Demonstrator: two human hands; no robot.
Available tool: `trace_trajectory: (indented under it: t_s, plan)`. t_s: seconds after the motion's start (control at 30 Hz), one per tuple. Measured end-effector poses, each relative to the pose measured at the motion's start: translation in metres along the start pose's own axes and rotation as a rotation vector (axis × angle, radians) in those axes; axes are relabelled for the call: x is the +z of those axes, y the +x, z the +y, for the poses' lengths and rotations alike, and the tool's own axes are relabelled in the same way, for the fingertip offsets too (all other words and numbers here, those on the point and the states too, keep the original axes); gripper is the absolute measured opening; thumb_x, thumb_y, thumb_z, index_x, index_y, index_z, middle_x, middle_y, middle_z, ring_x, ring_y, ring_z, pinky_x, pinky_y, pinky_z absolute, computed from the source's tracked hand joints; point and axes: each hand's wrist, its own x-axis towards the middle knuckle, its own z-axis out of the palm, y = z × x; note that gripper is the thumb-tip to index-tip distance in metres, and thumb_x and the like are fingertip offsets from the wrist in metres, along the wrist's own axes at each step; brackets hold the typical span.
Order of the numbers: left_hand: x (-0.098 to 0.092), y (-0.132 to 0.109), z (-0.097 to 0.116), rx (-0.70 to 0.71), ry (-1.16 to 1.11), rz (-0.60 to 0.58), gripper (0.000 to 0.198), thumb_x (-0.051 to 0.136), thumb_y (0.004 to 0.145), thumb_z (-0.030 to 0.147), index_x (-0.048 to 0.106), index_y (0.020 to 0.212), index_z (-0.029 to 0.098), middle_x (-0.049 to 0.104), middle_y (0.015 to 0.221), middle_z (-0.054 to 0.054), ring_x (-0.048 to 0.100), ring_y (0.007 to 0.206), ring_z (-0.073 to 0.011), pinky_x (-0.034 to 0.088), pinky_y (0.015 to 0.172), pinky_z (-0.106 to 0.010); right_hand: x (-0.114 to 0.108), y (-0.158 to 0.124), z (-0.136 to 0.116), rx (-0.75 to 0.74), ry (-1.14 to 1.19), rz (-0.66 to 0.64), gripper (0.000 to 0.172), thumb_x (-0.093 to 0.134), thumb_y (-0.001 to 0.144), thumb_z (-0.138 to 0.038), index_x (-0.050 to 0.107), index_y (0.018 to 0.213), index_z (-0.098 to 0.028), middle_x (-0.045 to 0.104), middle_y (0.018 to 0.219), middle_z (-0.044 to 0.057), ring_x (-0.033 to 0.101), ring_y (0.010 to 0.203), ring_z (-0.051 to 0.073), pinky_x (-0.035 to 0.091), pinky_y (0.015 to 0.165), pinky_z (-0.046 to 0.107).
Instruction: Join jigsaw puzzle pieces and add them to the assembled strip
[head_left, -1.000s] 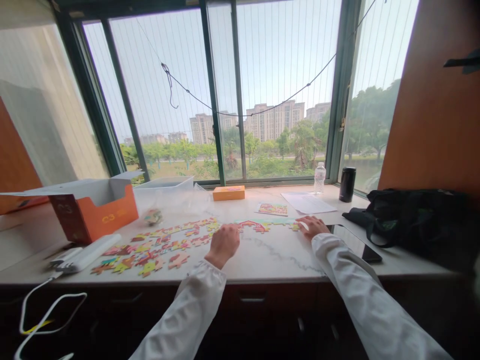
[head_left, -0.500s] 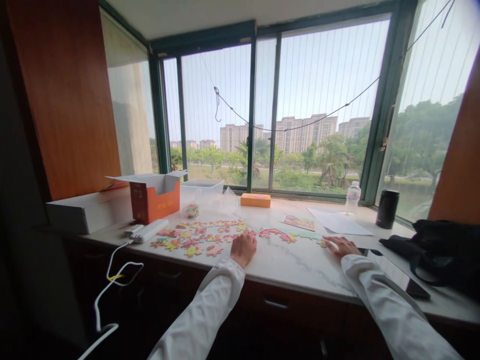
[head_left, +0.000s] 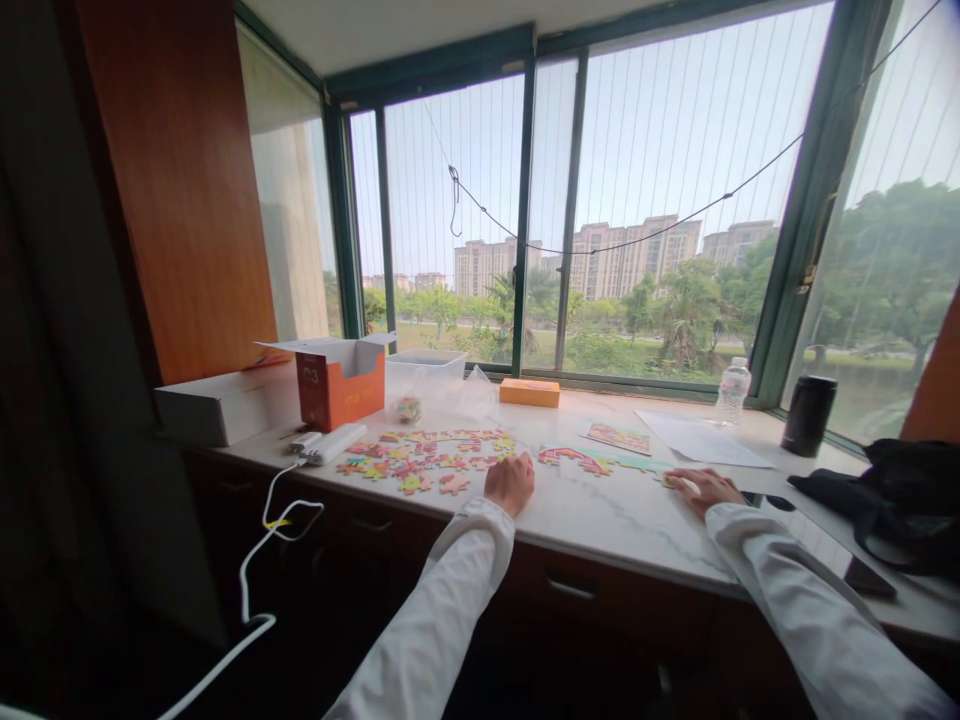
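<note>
My left hand (head_left: 510, 484) rests on the counter, its fingers curled closed; whatever may be inside them is hidden. Just left of it lie many loose jigsaw puzzle pieces (head_left: 414, 484) in pink, yellow and red. Between the two hands stretches a joined strip of puzzle (head_left: 574, 458), with a red arch shape at its left end and pale green along the top. At the strip's right end, my right hand (head_left: 705, 488) lies with fingers stretched out, the fingertips touching a yellow-green puzzle piece (head_left: 666, 479). Behind the strip is a small printed picture card (head_left: 617, 439).
On the left stand an orange box (head_left: 341, 392), a white box (head_left: 196, 412) and a power strip (head_left: 335, 444). Behind are a plastic tub (head_left: 427, 366) and an orange carton (head_left: 529, 392). Rightward: paper (head_left: 705, 440), a bottle (head_left: 733, 392), a black tumbler (head_left: 809, 416), a tablet (head_left: 821, 545) and black cloth (head_left: 892, 500).
The view has swung slightly left, so everything appears further right. Both hands keep about the same places on the counter, and the puzzle looks the same.
</note>
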Motion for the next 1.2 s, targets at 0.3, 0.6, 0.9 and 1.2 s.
trace_trajectory:
  t_s: [0.3,0.6,0.9,1.2]
  plan:
    - [-0.001,-0.001,0.002,0.007,0.005,0.005,0.032,0.034,0.095,0.028,0.064,0.105,0.021,0.071,0.095,-0.01,0.068,0.091,-0.022,0.049,0.081,-0.035,-0.012,-0.006,-0.01,-0.005,0.024,-0.037,0.035,0.046,0.086,-0.041,0.069,0.112,-0.036,0.067,0.121,-0.002,0.051,0.126,0.025,0.039,0.106,0.042]
    - [-0.019,-0.008,0.009,0.079,-0.009,0.036,0.033,0.035,0.095,0.032,0.064,0.106,0.021,0.071,0.094,-0.01,0.067,0.09,-0.0224,0.047,0.084,-0.036,-0.022,-0.014,-0.019,-0.022,0.012,-0.03,0.035,0.045,0.088,-0.044,0.067,0.114,-0.036,0.065,0.123,-0.002,0.046,0.13,0.024,0.032,0.109,0.044]
    - [-0.035,-0.035,-0.04,0.022,-0.032,0.135,0.029,0.039,0.093,0.034,0.065,0.102,0.027,0.071,0.087,-0.004,0.066,0.082,-0.0197,0.042,0.068,-0.028,-0.008,-0.003,-0.005,-0.011,-0.004,-0.061,0.048,0.036,0.091,-0.048,0.059,0.13,-0.032,0.063,0.126,0.003,0.043,0.132,0.024,0.031,0.107,0.043]
    - [-0.049,-0.053,-0.093,-0.04,-0.35,0.365,0.031,0.039,0.092,0.038,0.066,0.092,0.023,0.055,0.058,0.003,0.053,0.056,-0.013,0.035,0.058,-0.023,0.004,0.004,0.007,-0.02,-0.045,-0.005,0.043,0.04,0.089,-0.051,0.062,0.123,-0.037,0.062,0.129,-0.001,0.045,0.13,0.026,0.036,0.104,0.044]
